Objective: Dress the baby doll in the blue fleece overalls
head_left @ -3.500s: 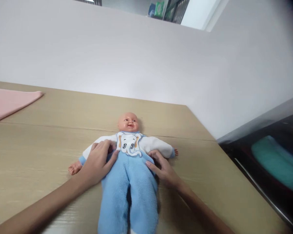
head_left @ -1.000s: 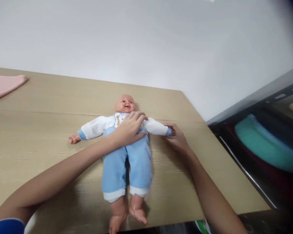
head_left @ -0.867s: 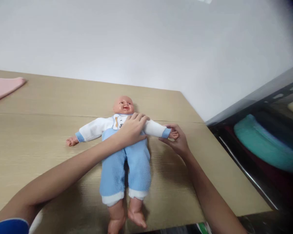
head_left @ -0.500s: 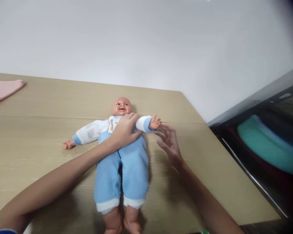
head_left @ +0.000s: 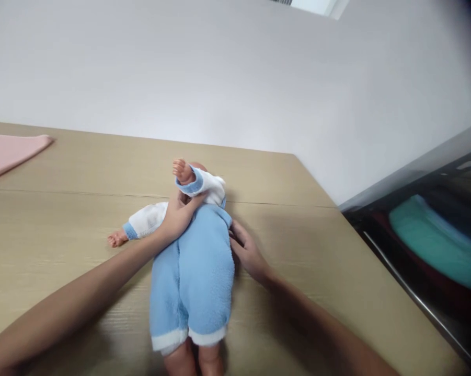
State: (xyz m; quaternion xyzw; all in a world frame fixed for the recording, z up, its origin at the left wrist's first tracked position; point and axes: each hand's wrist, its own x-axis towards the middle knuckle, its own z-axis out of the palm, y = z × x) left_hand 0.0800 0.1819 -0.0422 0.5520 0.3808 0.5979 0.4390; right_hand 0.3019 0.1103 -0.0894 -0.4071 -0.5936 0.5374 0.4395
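Observation:
A baby doll (head_left: 194, 261) in light blue fleece trousers and a white top lies on the wooden table (head_left: 62, 172), rolled onto its side with its back toward me. One doll arm sticks up, its hand above the head; the face is hidden. My left hand (head_left: 176, 214) is closed round that raised arm near the sleeve. My right hand (head_left: 245, 251) presses against the doll's right flank, fingers partly tucked under the body. The doll's other arm lies flat to the left.
A folded pink cloth (head_left: 8, 154) lies at the table's far left. A white wall stands behind the table. To the right is a dark shelf unit (head_left: 419, 209) holding a teal cushion (head_left: 439, 245). The table's right edge runs diagonally.
The doll lay flat on its back with arms out; my left hand has drawn its arm up and across, and the body has rolled onto its side while my right hand moved to its flank.

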